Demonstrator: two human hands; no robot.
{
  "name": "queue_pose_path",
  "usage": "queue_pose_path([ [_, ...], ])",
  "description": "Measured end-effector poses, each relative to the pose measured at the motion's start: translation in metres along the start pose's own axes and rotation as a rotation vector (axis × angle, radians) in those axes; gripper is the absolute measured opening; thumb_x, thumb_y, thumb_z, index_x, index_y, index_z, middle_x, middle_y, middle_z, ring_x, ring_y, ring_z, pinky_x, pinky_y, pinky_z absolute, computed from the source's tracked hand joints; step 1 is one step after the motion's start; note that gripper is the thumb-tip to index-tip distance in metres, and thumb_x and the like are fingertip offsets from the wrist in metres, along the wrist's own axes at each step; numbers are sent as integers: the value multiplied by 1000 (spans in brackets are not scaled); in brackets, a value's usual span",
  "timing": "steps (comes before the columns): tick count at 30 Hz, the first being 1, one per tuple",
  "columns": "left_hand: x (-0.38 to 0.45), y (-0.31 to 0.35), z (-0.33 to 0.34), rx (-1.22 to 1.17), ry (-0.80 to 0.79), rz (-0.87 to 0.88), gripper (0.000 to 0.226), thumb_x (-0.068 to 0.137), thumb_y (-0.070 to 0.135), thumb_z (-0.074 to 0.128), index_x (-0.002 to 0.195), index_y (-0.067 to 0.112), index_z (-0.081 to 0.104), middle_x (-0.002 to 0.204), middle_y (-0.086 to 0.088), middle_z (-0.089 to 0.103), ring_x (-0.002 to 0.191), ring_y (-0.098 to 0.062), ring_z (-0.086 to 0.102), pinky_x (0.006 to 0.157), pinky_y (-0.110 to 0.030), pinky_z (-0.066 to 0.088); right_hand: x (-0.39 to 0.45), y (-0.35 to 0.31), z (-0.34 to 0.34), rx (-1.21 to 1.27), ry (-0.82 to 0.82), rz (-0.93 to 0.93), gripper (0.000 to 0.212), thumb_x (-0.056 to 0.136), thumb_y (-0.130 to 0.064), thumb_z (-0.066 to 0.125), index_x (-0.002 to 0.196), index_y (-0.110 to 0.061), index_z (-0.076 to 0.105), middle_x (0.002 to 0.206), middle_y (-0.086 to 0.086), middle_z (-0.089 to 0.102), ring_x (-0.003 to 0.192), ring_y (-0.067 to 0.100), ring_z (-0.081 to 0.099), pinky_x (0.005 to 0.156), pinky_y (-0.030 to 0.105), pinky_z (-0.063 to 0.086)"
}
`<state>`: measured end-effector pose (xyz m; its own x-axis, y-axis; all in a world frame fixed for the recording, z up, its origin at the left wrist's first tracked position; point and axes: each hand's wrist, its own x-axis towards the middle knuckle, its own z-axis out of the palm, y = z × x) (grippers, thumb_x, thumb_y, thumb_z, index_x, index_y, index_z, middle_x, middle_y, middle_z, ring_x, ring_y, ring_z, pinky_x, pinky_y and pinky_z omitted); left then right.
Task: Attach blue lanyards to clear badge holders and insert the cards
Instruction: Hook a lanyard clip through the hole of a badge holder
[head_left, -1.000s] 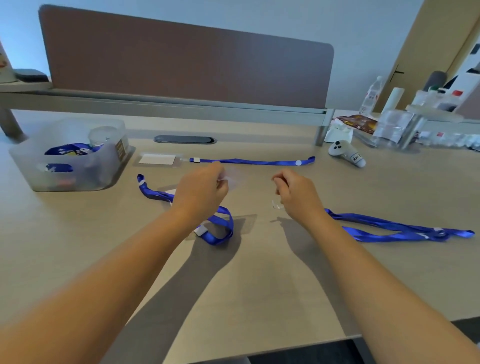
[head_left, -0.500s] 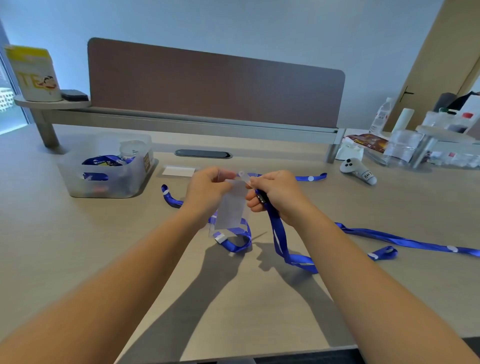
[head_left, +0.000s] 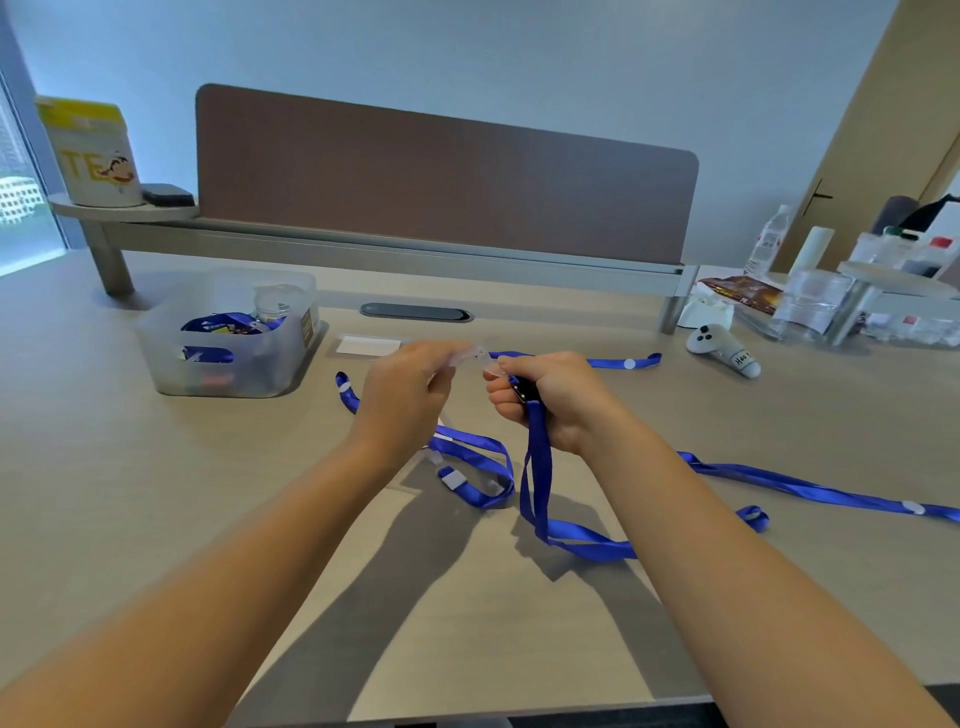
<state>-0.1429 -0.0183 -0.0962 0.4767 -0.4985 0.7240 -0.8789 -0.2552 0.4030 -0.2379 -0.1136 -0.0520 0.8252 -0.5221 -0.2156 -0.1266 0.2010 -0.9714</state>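
My left hand (head_left: 402, 397) pinches a clear badge holder (head_left: 467, 357) above the desk; the holder is blurred and mostly seen edge-on. My right hand (head_left: 556, 400) grips the clip end of a blue lanyard (head_left: 537, 467), whose strap hangs down and trails right across the desk. The clip sits right at the holder's top edge. A second blue lanyard (head_left: 467, 457) lies looped under my left hand. A third lanyard (head_left: 613, 361) lies behind my hands, next to a holder with a white card (head_left: 366, 345).
A translucent bin (head_left: 228, 338) with more lanyards stands at the left. A white controller (head_left: 724, 353), bottles and clutter sit at the right. A brown divider panel (head_left: 441, 176) runs along the back of the desk.
My hands came together from apart. The right hand picked up the lanyard's clip end and lifted it; the left turned the clear holder from hanging flat to edge-on.
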Motion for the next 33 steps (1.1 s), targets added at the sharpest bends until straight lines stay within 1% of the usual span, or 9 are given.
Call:
queue_pose_path([
  [6,-3,-6,-7,112,-48,189,25,79,5,55,98,-1,69,82,-19,75,70,-30,72,62,-28,57,-1,-4,1,98,-59,50,28,95,-12,43,74,0,58,35,-1,54,29,6,49,37,12,46],
  [11,1,6,-4,-261,-117,-243,33,90,7,48,122,8,56,117,-14,64,106,-29,57,82,-28,44,1,0,3,-19,-23,-50,24,94,-11,44,75,-3,57,57,4,50,29,3,44,34,12,38],
  [14,3,9,-7,-358,-229,-313,38,90,8,47,128,12,49,127,-12,58,115,-26,52,89,-28,42,4,3,3,-17,-5,-51,26,93,-14,46,73,-3,57,49,1,53,29,3,45,34,11,40],
  [17,3,9,-9,-335,-254,-261,41,90,3,44,130,13,47,126,-12,59,109,-20,53,88,-21,39,5,4,4,35,5,-35,30,94,-17,46,70,-2,55,37,-2,55,27,3,46,32,11,40],
  [20,2,4,-10,-150,-233,-160,42,91,0,41,129,16,49,122,-12,61,108,-24,55,82,-19,38,5,4,4,15,15,-13,32,95,-24,43,75,-3,55,54,4,55,30,4,46,34,12,40],
  [23,0,0,-14,124,-129,126,35,88,0,47,117,12,61,104,-16,70,92,-30,65,68,-25,46,4,3,4,-42,7,20,33,93,-31,45,76,-6,57,59,4,56,35,5,47,37,12,42],
  [26,0,-5,-18,299,-115,344,32,68,-5,69,96,8,72,78,-16,75,67,-31,70,55,-32,56,4,4,3,-60,-16,28,30,91,-31,50,77,-5,58,58,4,57,34,5,49,38,13,43],
  [29,-1,-5,-20,377,-159,397,42,54,-3,81,93,11,74,73,-13,75,63,-29,70,52,-32,56,4,6,3,-89,-23,19,21,91,-22,51,89,-3,59,63,6,56,39,6,49,38,13,44],
  [33,-4,-10,-18,338,-182,356,43,57,-6,80,96,10,72,75,-14,75,64,-30,70,53,-33,56,2,6,4,-66,-42,9,17,91,-13,48,81,-5,58,66,7,57,46,9,50,40,13,46],
])
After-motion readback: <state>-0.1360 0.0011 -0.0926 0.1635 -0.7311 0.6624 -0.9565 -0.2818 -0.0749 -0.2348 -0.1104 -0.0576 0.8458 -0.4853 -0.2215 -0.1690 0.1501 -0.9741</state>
